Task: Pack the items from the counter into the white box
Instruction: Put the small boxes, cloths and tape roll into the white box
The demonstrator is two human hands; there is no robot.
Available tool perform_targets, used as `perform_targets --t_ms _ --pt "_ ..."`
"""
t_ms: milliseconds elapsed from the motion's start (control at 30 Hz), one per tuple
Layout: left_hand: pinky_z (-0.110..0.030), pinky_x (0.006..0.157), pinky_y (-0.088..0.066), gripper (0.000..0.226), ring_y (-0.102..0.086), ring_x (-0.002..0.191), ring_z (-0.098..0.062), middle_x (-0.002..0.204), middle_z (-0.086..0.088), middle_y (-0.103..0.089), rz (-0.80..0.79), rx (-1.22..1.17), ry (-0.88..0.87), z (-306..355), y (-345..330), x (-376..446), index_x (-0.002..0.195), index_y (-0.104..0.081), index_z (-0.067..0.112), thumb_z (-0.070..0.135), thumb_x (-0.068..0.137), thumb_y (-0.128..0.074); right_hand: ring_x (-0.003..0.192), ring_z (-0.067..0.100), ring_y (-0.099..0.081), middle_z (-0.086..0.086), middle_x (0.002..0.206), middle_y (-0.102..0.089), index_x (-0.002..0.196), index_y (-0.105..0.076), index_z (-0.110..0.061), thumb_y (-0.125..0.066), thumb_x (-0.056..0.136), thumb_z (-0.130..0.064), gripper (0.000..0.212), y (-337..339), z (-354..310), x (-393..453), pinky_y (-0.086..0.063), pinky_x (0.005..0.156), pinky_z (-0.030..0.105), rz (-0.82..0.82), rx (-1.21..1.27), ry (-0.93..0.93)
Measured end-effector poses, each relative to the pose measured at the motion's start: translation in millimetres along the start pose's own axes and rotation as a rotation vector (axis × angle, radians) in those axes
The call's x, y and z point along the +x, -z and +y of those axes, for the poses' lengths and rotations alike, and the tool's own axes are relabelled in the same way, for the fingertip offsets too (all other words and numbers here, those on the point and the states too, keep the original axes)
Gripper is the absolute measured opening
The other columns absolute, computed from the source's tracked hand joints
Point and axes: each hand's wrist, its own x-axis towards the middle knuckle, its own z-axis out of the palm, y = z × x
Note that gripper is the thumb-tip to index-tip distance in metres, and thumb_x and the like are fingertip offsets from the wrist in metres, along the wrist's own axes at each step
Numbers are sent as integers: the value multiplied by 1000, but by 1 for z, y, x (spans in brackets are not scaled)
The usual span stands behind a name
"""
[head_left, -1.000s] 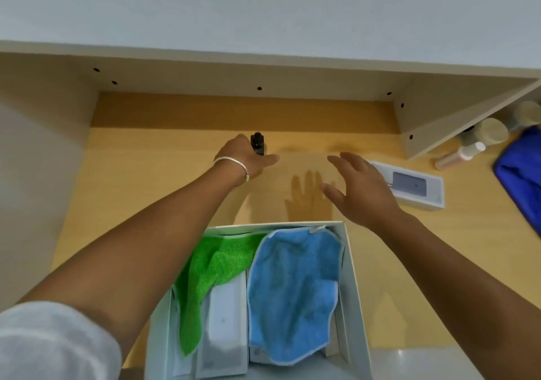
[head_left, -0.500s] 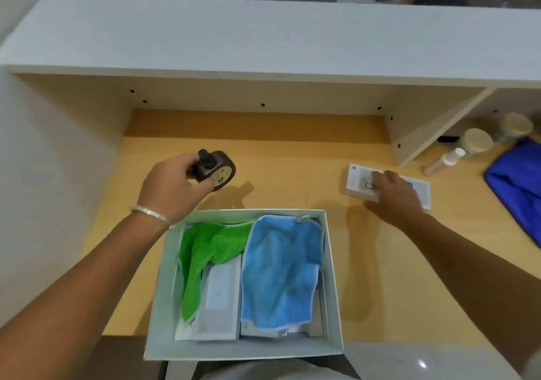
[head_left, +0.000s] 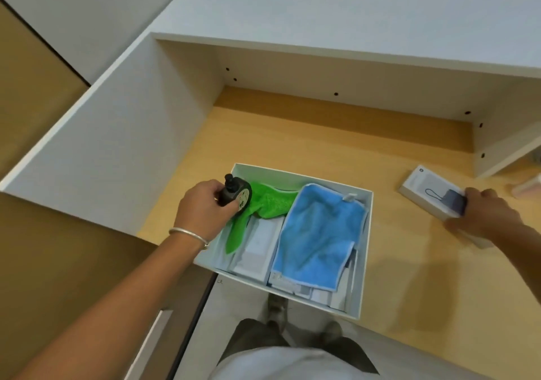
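Left hand (head_left: 205,210) gripping small black bottle (head_left: 235,195) over white box (head_left: 364,262) corner, above green cloth (head_left: 263,204). Right hand (head_left: 486,218) clutching flat white packet (head_left: 430,195) on tabletop (head_left: 322,145).

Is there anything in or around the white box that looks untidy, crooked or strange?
Nothing is spilled or damaged. The white cardboard box overhangs the front edge of the wooden counter. Inside it, the crumpled green cloth lies bunched across the flat white packages, while the blue cloth lies flat.
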Motion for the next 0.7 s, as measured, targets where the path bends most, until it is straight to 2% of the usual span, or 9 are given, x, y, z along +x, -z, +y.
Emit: perform_targets --t_ms 133,233,367,433,567,700 --pt "-36 58 -51 20 -60 68 -21 77 -1 -65 58 29 34 9 -15 5 85 -61 17 33 77 -70 87 31 -48 9 97 -42 121 -45 -9 -79 59 -53 83 -11 5 -15 -50 75 42 -5 60 -35" --pt "-31 51 -39 24 -56 63 -24 70 0 -59 99 122 74 21 -20 12 85 -55 17 38 80 -66 88 31 -48 9 98 -41 120 -44 -9 -79 59 -54 83 -22 8 -27 -50 75 42 -7 90 -73" --pt "-28 49 -34 30 -56 60 -24 68 1 -62 97 274 73 28 -33 21 82 -55 21 50 82 -61 94 32 -52 7 99 -41 118 -43 -13 -76 60 -56 80 -36 12 -43 -51 76 43 -2 107 -116" --pt "-28 47 -31 31 -57 61 -25 71 -1 -64 77 321 69 28 -40 25 84 -57 19 49 81 -63 96 31 -51 6 99 -39 119 -42 -14 -74 62 -57 79 -42 13 -50 -50 75 43 -3 118 -127" --pt "-31 58 -39 34 -62 77 -32 88 -11 -69 -18 344 96 30 -41 31 95 -60 11 37 78 -74 97 30 -50 5 103 -40 121 -41 -15 -72 63 -60 80 -52 19 -57 -49 73 42 1 132 -128" --pt "-31 56 -41 37 -54 68 -28 79 -8 -60 -115 403 101 36 -32 35 101 -58 8 33 79 -74 96 29 -50 5 101 -37 122 -41 -13 -72 64 -58 80 -51 18 -62 -49 72 41 -11 136 -120"
